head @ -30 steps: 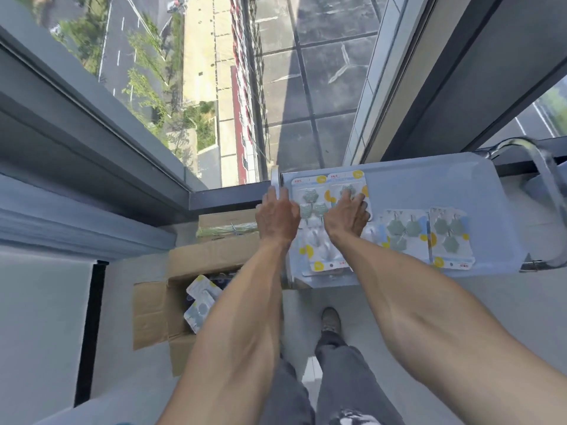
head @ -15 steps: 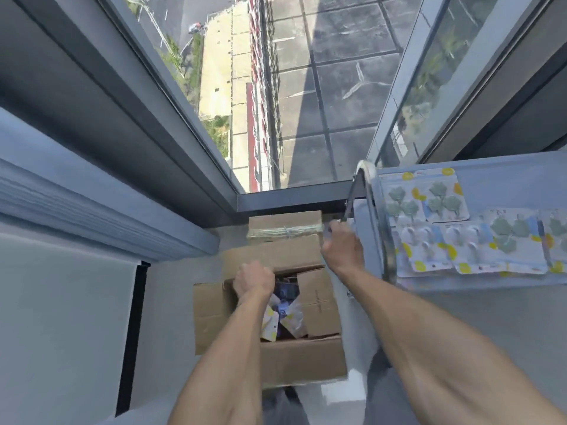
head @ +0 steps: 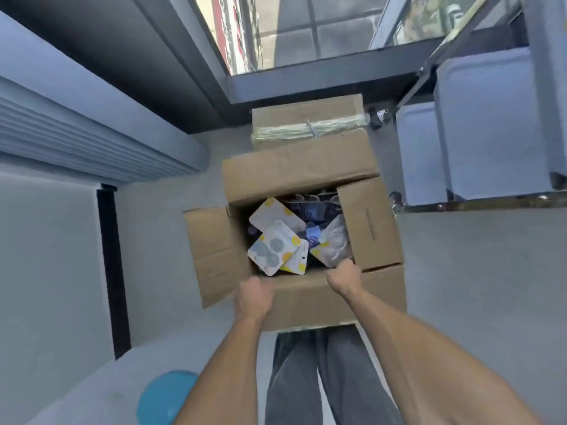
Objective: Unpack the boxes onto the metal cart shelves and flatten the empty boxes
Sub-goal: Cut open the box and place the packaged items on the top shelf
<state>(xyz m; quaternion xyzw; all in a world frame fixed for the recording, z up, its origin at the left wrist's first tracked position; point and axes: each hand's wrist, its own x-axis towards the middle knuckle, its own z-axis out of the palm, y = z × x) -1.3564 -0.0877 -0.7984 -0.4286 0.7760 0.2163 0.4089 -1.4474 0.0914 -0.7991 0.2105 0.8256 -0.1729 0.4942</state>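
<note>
Open box (head: 306, 299) sits on the floor; packets (head: 276, 240) lie inside. Taped box (head: 310, 124) stands behind it; cart (head: 478, 124) stands right.

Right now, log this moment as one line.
left hand grips open box near flap | right hand grips rim | packets inside

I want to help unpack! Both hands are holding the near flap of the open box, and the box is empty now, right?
Not empty. The head view shows the open cardboard box with several packets inside. The left hand and right hand do grip its near flap.
</note>
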